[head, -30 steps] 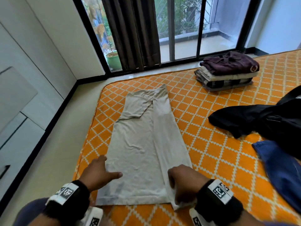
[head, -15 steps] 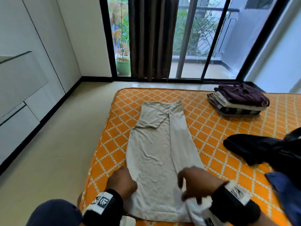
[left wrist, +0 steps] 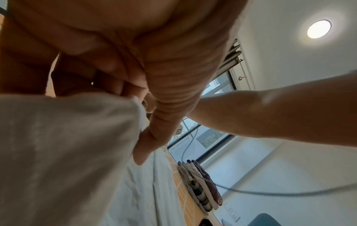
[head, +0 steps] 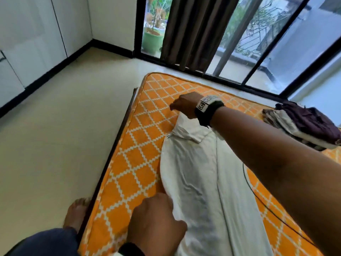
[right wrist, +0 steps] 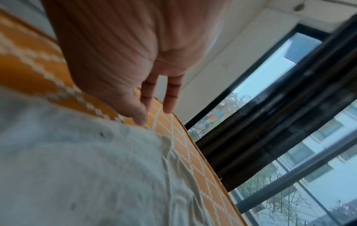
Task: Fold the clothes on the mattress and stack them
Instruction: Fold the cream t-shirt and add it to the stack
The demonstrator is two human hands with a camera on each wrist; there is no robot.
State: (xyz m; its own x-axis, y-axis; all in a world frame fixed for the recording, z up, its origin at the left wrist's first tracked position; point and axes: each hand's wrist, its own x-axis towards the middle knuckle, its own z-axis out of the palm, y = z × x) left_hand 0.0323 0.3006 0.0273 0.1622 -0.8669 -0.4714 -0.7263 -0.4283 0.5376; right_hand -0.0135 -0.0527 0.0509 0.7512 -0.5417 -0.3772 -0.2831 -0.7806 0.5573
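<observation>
A pale beige garment lies lengthwise on the orange patterned mattress, its sides folded in. My left hand is at the garment's near left edge; in the left wrist view its fingers and thumb pinch a fold of the fabric. My right arm reaches across to the far end. There my right hand hovers with straight fingers pointing down at the mattress, just past the cloth's top edge, holding nothing.
A stack of folded clothes with a maroon piece on top sits at the mattress's far right. A thin black cable runs under my right arm. My bare foot stands on the floor by the mattress's left edge. A curtain and glass doors lie beyond.
My right hand has left the garment's near hem and reached to its far end. My left hand now pinches the left edge. My head has leaned forward and left.
</observation>
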